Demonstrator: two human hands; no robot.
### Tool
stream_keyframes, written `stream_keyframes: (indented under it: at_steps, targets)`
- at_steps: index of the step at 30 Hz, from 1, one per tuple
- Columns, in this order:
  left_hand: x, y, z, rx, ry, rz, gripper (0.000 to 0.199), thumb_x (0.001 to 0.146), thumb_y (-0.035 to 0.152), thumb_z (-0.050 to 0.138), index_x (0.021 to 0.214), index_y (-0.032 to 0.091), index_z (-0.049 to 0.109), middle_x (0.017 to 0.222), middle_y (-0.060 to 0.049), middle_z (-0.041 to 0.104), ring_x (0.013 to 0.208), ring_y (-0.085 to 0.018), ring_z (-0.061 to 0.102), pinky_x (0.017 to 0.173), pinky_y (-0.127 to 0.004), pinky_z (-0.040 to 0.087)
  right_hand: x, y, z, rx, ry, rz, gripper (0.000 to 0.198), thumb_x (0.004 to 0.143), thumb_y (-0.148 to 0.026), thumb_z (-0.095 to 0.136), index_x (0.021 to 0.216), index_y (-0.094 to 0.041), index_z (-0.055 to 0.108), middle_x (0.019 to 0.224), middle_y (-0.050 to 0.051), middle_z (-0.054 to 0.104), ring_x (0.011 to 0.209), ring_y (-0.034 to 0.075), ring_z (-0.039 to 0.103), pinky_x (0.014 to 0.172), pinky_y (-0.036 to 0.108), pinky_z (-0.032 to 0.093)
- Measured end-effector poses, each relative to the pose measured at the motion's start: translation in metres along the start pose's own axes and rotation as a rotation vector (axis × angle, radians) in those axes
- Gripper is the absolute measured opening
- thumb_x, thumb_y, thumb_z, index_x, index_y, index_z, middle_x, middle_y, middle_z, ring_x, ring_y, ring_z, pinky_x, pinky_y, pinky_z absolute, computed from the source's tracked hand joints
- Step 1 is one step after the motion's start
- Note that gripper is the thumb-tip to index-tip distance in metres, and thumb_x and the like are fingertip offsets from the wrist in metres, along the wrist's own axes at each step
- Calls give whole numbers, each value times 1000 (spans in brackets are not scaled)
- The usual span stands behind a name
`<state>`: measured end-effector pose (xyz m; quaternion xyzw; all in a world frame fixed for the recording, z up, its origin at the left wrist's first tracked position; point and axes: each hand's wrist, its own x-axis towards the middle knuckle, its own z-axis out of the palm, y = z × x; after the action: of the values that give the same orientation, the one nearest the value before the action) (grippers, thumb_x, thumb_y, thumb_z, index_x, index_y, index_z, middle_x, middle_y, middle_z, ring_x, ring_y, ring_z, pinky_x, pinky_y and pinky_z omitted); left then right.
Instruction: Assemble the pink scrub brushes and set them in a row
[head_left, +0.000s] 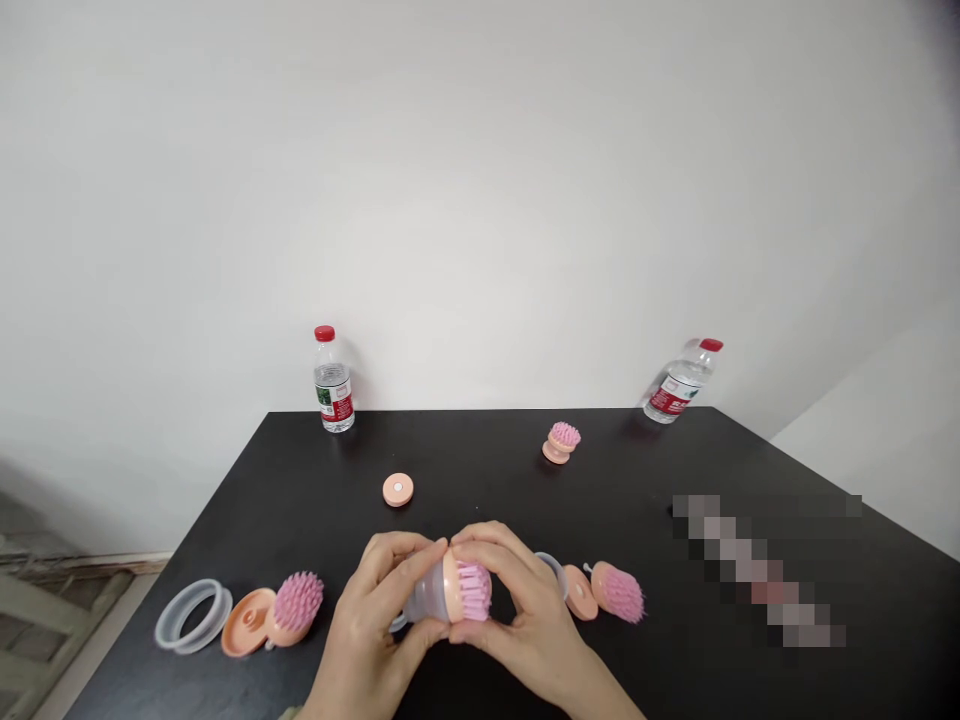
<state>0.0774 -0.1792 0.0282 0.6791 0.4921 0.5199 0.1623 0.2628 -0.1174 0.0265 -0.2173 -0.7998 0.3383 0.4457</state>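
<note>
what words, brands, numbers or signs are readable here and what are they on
No text can be read for certain.
Left bottle: print on its label, too small and blurred to read.
Right bottle: white marks on its label's red band, too blurred to read.
Held brush: no lettering can be made out.
Pixelated strip: anything under it is hidden.
</note>
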Motion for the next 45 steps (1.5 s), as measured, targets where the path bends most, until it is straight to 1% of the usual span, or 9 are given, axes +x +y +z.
stream_keyframes:
  at_steps: [7, 16, 25, 30, 32, 36, 39, 42, 45]
  targets:
    - [-2, -1, -1, -195, -45, -103, 36, 78, 23, 83, 108, 36, 68, 109, -2, 74, 99, -24, 71, 82, -28, 56, 6, -7, -10, 11, -62, -48, 37, 87, -47, 74, 118, -28, 66, 109, 8, 68, 94, 23, 68, 75, 32, 61]
    - [-2, -2, -1, -403, -111, -243, 37, 75, 24, 85, 107, 35, 72, 109, -2, 73, 100, -25, 69, 85, -27, 54, 5, -11, -14, -43, -159, -211, 24, 99, -20, 59, 122, -29, 61, 111, 8, 66, 106, 23, 64, 87, 39, 60]
    - [0, 3, 3, -732, -223, -512, 31, 78, 40, 81, 105, 26, 73, 90, -1, 67, 81, -17, 60, 73, -25, 50, 8, -23, -19, -200, -183, -449, 27, 102, -11, 54, 124, -25, 61, 98, 6, 77, 106, 20, 72, 100, 41, 60]
    - [-3, 6, 14, -959, -262, -645, 38, 84, 56, 69, 90, 18, 72, 75, 2, 56, 56, -8, 49, 54, -20, 41, 13, -34, -20, -296, -215, -575, 23, 99, -5, 57, 115, -20, 61, 94, 1, 78, 107, 13, 72, 100, 24, 58]
    - [-5, 7, 18, -979, -246, -664, 42, 87, 59, 64, 88, 17, 70, 72, 2, 53, 52, -7, 45, 51, -20, 39, 15, -34, -21, -318, -192, -581, 18, 100, -5, 54, 108, -19, 62, 94, 2, 77, 108, 13, 70, 103, 25, 56]
    - [-8, 3, 19, -740, -147, -551, 34, 92, 54, 60, 97, 22, 69, 77, 0, 62, 66, -13, 56, 64, -24, 47, 11, -25, -19, -333, -131, -433, 10, 102, -24, 56, 107, -18, 63, 101, 9, 72, 98, 19, 67, 86, 31, 61]
    - [-11, -2, 17, -510, -83, -323, 31, 88, 53, 66, 105, 27, 68, 91, -2, 68, 82, -18, 62, 76, -26, 50, 2, -17, -10, -277, -64, -86, 35, 84, -44, 78, 103, -20, 61, 92, 6, 68, 78, 19, 64, 68, 30, 57]
    - [-12, -5, 14, -392, -40, -103, 34, 88, 55, 65, 115, 33, 65, 105, -3, 69, 94, -21, 66, 81, -28, 52, -4, -15, -3, -57, -87, 372, 44, 67, -41, 89, 90, -23, 56, 78, -3, 60, 66, 15, 56, 58, 25, 47]
    - [-11, -6, 12, -311, -31, -5, 40, 85, 55, 67, 119, 34, 63, 113, -4, 68, 98, -22, 67, 83, -29, 54, -4, -16, -2, 188, -167, 579, 54, 58, -42, 94, 91, -24, 55, 83, -4, 59, 73, 16, 55, 60, 23, 45]
